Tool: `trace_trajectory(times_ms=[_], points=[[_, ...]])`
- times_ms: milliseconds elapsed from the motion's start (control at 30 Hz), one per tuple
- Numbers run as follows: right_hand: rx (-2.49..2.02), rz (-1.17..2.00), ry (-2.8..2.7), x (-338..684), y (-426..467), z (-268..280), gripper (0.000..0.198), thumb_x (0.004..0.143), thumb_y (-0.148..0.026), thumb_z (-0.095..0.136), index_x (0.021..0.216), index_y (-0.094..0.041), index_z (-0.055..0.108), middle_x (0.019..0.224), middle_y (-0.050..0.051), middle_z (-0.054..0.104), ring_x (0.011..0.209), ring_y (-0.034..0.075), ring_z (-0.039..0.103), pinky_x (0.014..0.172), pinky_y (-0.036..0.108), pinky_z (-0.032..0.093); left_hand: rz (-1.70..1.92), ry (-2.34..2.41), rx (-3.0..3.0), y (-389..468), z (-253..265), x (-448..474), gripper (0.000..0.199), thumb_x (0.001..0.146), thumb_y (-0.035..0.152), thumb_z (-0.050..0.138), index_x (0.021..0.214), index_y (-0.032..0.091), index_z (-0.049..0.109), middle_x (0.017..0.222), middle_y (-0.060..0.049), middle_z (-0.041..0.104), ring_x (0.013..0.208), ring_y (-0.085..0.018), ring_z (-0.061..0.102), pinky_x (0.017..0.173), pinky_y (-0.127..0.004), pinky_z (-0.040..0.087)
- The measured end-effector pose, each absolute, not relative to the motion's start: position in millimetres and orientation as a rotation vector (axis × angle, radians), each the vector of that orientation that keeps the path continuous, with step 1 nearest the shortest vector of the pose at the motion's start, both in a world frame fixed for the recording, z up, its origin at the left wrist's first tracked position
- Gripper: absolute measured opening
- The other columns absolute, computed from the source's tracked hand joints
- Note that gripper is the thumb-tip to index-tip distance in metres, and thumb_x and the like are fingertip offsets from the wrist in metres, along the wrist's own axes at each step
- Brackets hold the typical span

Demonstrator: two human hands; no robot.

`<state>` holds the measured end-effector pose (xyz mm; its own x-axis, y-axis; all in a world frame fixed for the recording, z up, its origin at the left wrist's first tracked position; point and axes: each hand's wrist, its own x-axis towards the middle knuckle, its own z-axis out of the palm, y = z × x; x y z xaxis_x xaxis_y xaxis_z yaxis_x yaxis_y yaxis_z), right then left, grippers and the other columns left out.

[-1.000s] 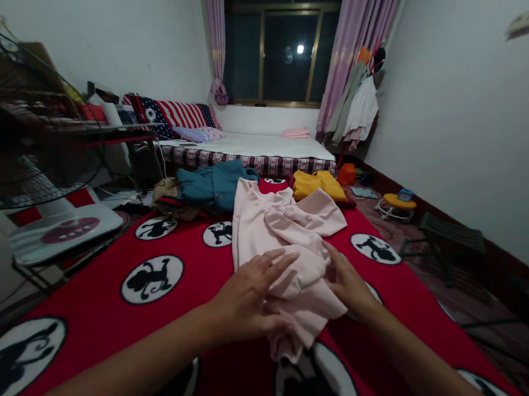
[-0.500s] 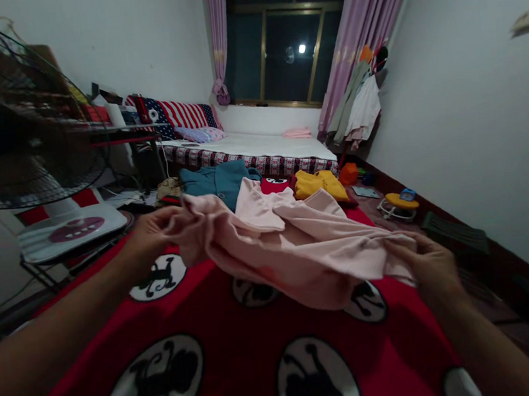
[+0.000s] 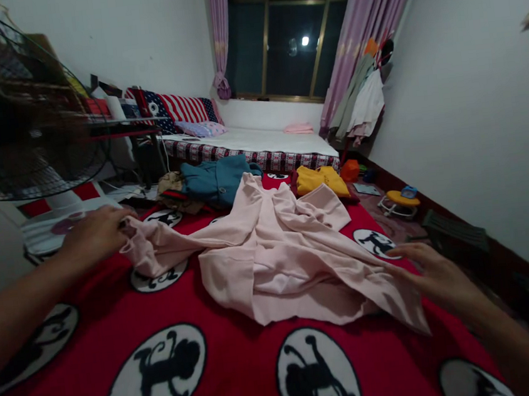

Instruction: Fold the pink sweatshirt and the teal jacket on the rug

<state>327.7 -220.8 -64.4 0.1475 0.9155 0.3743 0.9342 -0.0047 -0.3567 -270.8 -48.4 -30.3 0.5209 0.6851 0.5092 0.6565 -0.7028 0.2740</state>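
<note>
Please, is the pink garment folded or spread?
The pink garment is mostly spread, though wrinkled: its near edge lies wide on the red blanket, and one part stretches to the left hand.

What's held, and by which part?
The left hand holds the pink top by a sleeve end; I can't tell about the right hand.

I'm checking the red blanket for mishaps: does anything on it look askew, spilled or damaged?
The pink garment looks askew: it lies rumpled and creased on the red blanket, with one sleeve bunched in the left hand, whereas the teal garment and yellow garment behind lie gathered compactly. No spill or damage shows.
</note>
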Motion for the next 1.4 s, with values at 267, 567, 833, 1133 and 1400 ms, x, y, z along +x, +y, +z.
trace_trajectory(times_ms=[267, 567, 833, 1133, 1400], points=[[-1.926, -0.127, -1.960, 277, -168, -83, 0.063, 0.076, -0.051, 0.061, 0.127, -0.014, 0.056, 0.127, 0.017, 0.058, 0.117, 0.032, 0.053, 0.098, 0.042, 0.041, 0.331, 0.657, 2.909, -119, -30, -121, 0.050, 0.083, 0.039, 0.061, 0.131, 0.028, 0.053, 0.144, -0.007, 0.044, 0.134, -0.028, 0.036, 0.110, -0.043, 0.029], [-2.039, -0.033, -1.938, 263, -151, -96, 0.040, 0.077, -0.041, 0.062, 0.107, -0.016, 0.063, 0.103, 0.012, 0.066, 0.096, 0.027, 0.061, 0.077, 0.031, 0.042, 0.054, 0.782, 2.828, -96, -70, -94, 0.096, 0.062, 0.044, 0.076, 0.146, 0.028, 0.033, 0.138, -0.011, 0.048, 0.123, -0.032, 0.048, 0.102, -0.041, 0.036], [-1.677, 0.379, -1.430, 270, -160, -54, 0.035, 0.071, -0.045, 0.063, 0.088, -0.015, 0.069, 0.076, 0.003, 0.068, 0.067, 0.019, 0.060, 0.056, 0.025, 0.042, -0.052, 0.832, 2.732, -101, -14, -87, 0.039, 0.068, 0.019, 0.065, 0.106, 0.024, 0.068, 0.100, -0.003, 0.069, 0.092, -0.023, 0.063, 0.077, -0.026, 0.047], [-1.881, 0.816, -1.703, 283, -231, -38, 0.024, 0.061, -0.041, 0.074, 0.059, -0.019, 0.068, 0.056, -0.001, 0.062, 0.049, 0.013, 0.050, 0.043, 0.021, 0.034, -0.536, 0.704, 2.334, -133, 24, -111, 0.027, 0.059, 0.030, 0.078, 0.085, 0.023, 0.075, 0.072, 0.000, 0.071, 0.066, -0.019, 0.062, 0.054, -0.022, 0.042], [-1.750, 0.494, -1.590, 274, -159, -36, 0.037, 0.073, -0.049, 0.064, 0.091, -0.017, 0.071, 0.076, 0.005, 0.069, 0.054, 0.015, 0.060, 0.049, 0.025, 0.043, 0.164, 0.686, 2.247, -101, -8, -8, 0.024, 0.084, 0.027, 0.054, 0.097, 0.015, 0.070, 0.083, -0.006, 0.072, 0.074, -0.017, 0.066, 0.064, -0.024, 0.048]])
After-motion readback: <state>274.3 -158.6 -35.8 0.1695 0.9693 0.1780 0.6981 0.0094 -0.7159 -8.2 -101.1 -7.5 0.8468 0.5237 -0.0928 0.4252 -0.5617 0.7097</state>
